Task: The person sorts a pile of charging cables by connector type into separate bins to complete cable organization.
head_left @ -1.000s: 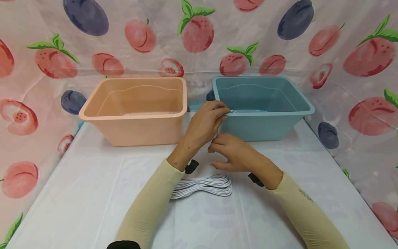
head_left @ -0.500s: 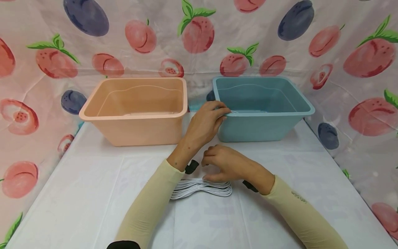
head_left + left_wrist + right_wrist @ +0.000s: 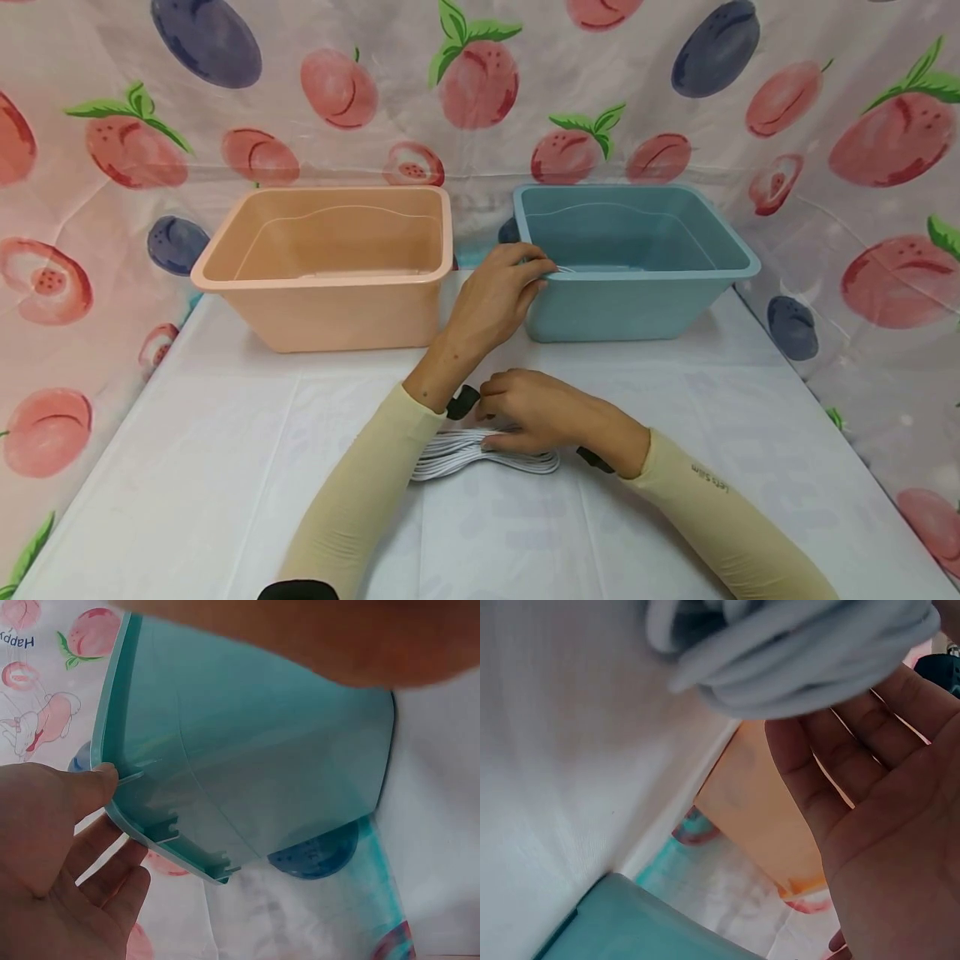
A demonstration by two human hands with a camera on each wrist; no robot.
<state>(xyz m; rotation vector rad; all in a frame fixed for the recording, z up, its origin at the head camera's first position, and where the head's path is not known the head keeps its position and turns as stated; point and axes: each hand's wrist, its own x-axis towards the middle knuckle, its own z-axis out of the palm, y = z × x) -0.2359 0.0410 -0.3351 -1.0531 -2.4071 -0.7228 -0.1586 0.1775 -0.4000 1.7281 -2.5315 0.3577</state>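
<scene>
My left hand (image 3: pixel 491 296) grips the rim of the blue plastic tub (image 3: pixel 630 304) at its near left corner. In the left wrist view its thumb lies on the rim, with the fingers (image 3: pixel 116 874) beneath. Thin white lines (image 3: pixel 566 269) show by these fingertips on the rim. A coiled bundle of white cord (image 3: pixel 450 457) lies on the table in front of the tubs. Over its right half is my right hand (image 3: pixel 536 412), fingers slightly bent behind the bundle and thumb across it. The right wrist view shows the cord passing in front of the fingertips, which are not closed round it.
A peach-coloured tub (image 3: pixel 352 312) stands left of the blue one, a narrow gap between them. Both are at the back of the table (image 3: pixel 187 467), which has a white cover. Behind hangs a fruit-printed cloth (image 3: pixel 480 154). My left forearm (image 3: pixel 352 492) crosses beside the cord's left end.
My right hand has come down and toward me from near the blue tub's front to the cord bundle. My left hand has stayed at the tub's rim.
</scene>
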